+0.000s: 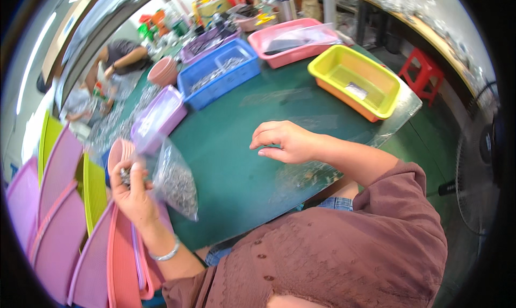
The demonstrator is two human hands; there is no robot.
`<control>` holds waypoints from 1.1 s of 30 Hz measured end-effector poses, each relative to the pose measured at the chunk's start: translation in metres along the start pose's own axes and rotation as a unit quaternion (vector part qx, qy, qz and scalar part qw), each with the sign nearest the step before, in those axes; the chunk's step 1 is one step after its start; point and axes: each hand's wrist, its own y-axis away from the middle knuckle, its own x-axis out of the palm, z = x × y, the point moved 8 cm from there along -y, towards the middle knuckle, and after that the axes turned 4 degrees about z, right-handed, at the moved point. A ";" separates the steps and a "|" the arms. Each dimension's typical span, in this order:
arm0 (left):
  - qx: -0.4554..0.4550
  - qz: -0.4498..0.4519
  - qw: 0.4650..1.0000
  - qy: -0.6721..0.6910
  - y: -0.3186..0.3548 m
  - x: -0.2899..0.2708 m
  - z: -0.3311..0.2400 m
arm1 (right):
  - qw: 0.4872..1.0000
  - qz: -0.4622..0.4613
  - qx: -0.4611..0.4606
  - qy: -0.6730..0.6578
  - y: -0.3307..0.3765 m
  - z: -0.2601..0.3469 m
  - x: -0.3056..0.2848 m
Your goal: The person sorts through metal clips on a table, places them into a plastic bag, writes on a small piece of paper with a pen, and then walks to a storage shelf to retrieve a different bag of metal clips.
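Note:
My left hand (pixel 133 195) is raised at the table's left side, its fingers curled around a few small grey metal parts (pixel 125 177). Their exact kind is too small to tell. Right beside it is a clear plastic bag (pixel 177 184) bulging with more such parts; whether the hand touches it I cannot tell. Behind that hand shows a stack of pink pots (pixel 121 151). My right hand (pixel 286 141) hovers over the green table (pixel 231 147), fingers bent loosely and thumb apart, with nothing visible in it.
A yellow-and-orange basin (pixel 357 82) with a small label inside stands far right. Along the back are a pink basin (pixel 293 42), a blue basin (pixel 217 74) of metal parts and a purple basin (pixel 159 114). Stacked plastic bins (pixel 59 216) crowd the left; a fan (pixel 475 168) stands right.

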 end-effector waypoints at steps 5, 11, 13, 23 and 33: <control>0.026 0.131 0.894 -0.428 -0.030 -0.006 0.035 | 0.969 0.071 0.122 0.201 0.009 -0.058 -0.073; 0.018 0.106 0.895 -0.432 -0.023 -0.005 0.033 | 0.827 -0.278 0.367 0.323 0.069 -0.175 -0.283; 0.102 0.046 0.894 -0.434 -0.009 0.016 -0.012 | 0.780 -0.356 0.451 0.247 0.103 -0.215 -0.328; 0.097 0.358 0.834 -0.409 0.148 0.099 0.084 | 0.868 -0.080 0.482 -0.094 0.037 -0.294 -0.302; 0.015 0.355 0.839 -0.412 0.153 0.106 0.090 | 0.781 0.052 0.359 0.508 -0.011 -0.421 -0.336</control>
